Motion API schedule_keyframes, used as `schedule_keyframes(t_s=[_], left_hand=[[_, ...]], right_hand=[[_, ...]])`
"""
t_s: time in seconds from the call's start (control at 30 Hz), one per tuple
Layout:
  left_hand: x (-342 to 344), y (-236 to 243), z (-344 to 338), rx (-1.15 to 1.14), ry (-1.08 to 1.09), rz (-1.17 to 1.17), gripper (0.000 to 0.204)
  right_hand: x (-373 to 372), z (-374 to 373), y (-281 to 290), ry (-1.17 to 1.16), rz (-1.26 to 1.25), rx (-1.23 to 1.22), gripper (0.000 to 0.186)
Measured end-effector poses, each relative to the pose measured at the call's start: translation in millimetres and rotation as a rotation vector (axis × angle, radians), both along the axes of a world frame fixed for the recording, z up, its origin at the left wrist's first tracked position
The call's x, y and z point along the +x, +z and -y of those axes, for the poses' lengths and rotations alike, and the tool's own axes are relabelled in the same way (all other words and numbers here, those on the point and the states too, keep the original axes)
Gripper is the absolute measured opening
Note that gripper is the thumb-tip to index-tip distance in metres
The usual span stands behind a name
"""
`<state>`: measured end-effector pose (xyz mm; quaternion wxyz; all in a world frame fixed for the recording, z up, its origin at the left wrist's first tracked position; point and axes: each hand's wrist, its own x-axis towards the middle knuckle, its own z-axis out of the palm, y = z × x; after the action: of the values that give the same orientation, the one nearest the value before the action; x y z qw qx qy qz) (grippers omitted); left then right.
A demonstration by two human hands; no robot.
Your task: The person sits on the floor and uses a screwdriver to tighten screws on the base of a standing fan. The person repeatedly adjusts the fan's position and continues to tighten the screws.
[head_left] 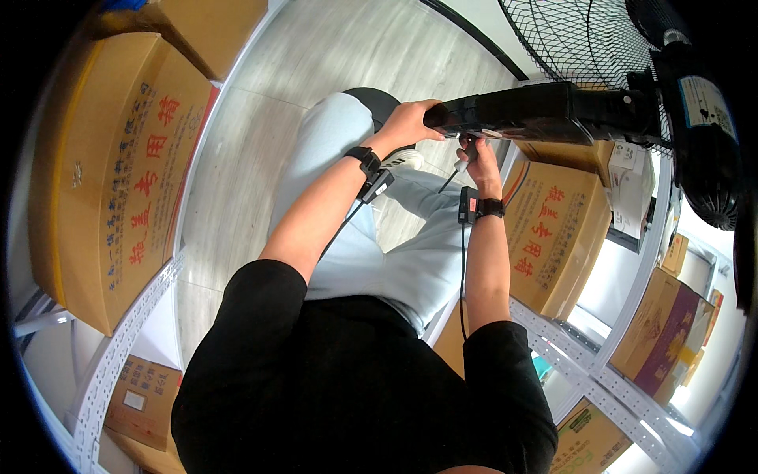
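Observation:
A black electric fan (521, 112) lies on its side across the upper right, with its long body pointing at me. My left hand (410, 126) grips the near end of that body, fingers over the top and thumb below. Just under it, my right hand (483, 164) is closed around a screwdriver (460, 166) with a dark and pale grey handle. The screwdriver's thin dark shaft slants down and left, away from the fan. The fan's wire grille (580, 35) and rounded motor housing (703, 134) are at the far right.
Metal shelves with cardboard boxes stand on both sides: a large box (118, 174) at left, another box (557, 233) at right. A perforated shelf rail (126, 347) runs close by my left. A black round seat (375, 103) shows beyond my knee. Cables run along both forearms.

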<state>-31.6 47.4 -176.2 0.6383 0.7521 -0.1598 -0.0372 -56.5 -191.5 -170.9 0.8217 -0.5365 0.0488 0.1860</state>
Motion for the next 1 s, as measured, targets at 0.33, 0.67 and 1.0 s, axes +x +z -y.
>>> schedule_keyframes(t_s=[0.33,0.67,1.0], left_hand=[[-1,-1,2,-0.038,0.001,-0.018,0.067],[-2,-2,0,-0.046,-0.012,-0.061,0.072],[-3,-10,7,0.04,0.034,0.016,0.081]], right_hand=[[-1,-3,7,0.005,0.009,-0.023,0.042],[-7,-1,17,-0.134,0.02,0.153,0.034],[-32,-7,85,-0.471,0.14,0.026,0.023]])
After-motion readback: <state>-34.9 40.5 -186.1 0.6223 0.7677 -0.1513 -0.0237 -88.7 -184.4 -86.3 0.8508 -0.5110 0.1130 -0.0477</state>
